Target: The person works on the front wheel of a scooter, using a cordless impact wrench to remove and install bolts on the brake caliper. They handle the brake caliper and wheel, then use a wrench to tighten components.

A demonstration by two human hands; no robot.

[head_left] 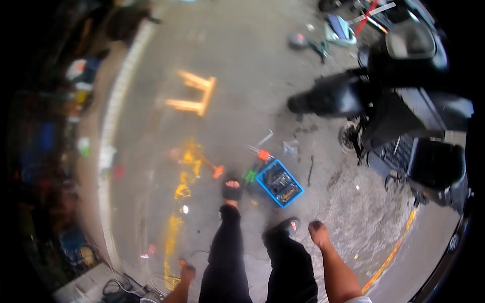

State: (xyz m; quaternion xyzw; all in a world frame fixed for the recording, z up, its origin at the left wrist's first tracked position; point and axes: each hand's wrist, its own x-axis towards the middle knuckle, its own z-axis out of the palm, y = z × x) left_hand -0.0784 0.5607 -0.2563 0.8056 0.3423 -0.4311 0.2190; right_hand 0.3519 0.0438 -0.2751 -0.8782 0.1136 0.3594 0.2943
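Observation:
My left hand (187, 272) hangs low, left of my legs, above the floor near the yellow painted line. Its fingers are small and smeared, so whether anything is in them does not show. On the other side, my right hand (320, 235) is held out beyond my right foot, its fingers closed around something small and dark that I cannot make out. Ahead of my feet a blue tray (259, 180) of dark metal parts sits on the floor, nearer to my right hand. Both hands are apart from it.
Around the tray lie an orange-handled tool (263, 155), a green-handled tool (250, 175), a clear plastic bag (290, 148) and a thin dark rod (310, 170). A hammer-like tool (217, 171) and wooden stool (207, 96) are farther left. A black scooter (343, 96) stands at right.

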